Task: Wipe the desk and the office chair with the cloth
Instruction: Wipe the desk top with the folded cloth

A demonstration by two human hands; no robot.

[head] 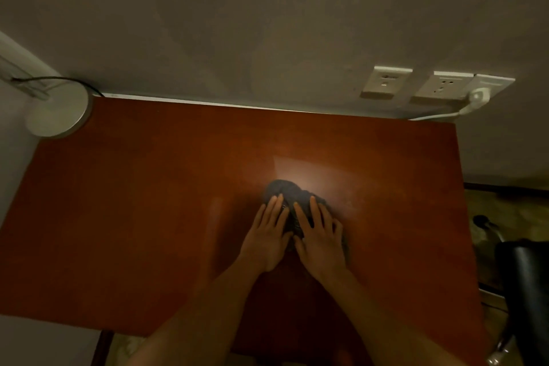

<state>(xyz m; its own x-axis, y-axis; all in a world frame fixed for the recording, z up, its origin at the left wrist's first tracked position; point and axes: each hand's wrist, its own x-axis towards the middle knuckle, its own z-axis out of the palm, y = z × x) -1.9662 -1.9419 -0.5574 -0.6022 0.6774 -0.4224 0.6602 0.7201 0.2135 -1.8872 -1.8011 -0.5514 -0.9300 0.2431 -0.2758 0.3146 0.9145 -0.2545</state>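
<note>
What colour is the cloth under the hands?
Dark grey cloth, seen best in the head view.

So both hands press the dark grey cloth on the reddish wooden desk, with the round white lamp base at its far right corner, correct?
No: the head view shows the round white lamp base at the far left corner of the desk; otherwise right.

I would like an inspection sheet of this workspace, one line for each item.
Surface: reddish-brown desk, bright glare patch beyond the cloth.
Job's things: dark grey cloth bunched on the desk; black office chair at the right edge.
Clutter: round white lamp base at the far left corner.
Grippers: left hand and right hand press flat on the cloth.
Cables: dark cable by the lamp base; white plug with cord at the wall sockets.
Surroundings: plain wall.
</note>
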